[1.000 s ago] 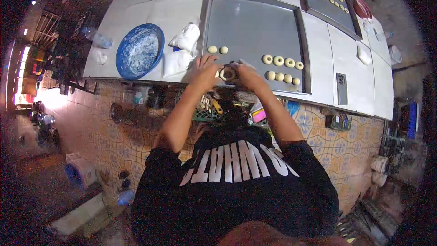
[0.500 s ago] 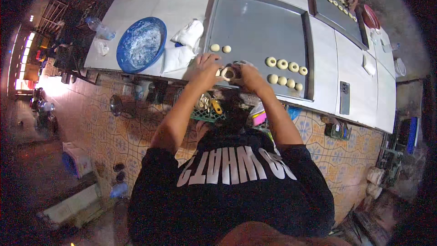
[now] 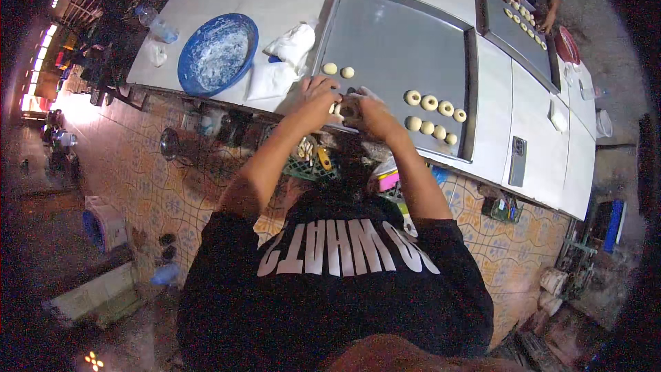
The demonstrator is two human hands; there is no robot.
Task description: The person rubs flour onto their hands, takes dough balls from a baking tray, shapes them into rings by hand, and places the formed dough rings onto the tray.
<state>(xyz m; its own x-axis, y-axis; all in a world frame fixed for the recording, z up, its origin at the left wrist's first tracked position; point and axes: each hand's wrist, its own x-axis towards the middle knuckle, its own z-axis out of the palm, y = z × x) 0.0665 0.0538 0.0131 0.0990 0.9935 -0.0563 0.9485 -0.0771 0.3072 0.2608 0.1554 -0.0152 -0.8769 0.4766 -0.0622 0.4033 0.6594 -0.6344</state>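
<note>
My left hand (image 3: 318,102) is curled at the near-left corner of the grey metal tray (image 3: 403,21), around a pale piece of dough (image 3: 337,109). My right hand (image 3: 368,111) is bent beside it, almost touching, its fingers closed on something dark that I cannot make out clearly. Just beyond my hands lie two dough balls (image 3: 339,71). On the tray's right side are a row of dough rings (image 3: 428,102) and, nearer me, a row of dough balls (image 3: 427,127).
A floury blue basin (image 3: 213,54) and white bags (image 3: 272,80) sit left of the tray. A phone (image 3: 518,160) lies on the tiled table at right. At top right a co-worker's hands (image 3: 547,26) are at another tray (image 3: 510,41) of dough. A crate (image 3: 310,169) sits below the table edge.
The view has shifted and tilted slightly. My hands remain together at the tray's corner with small finger movements. More of the co-worker shows, with the arms now farther apart.
</note>
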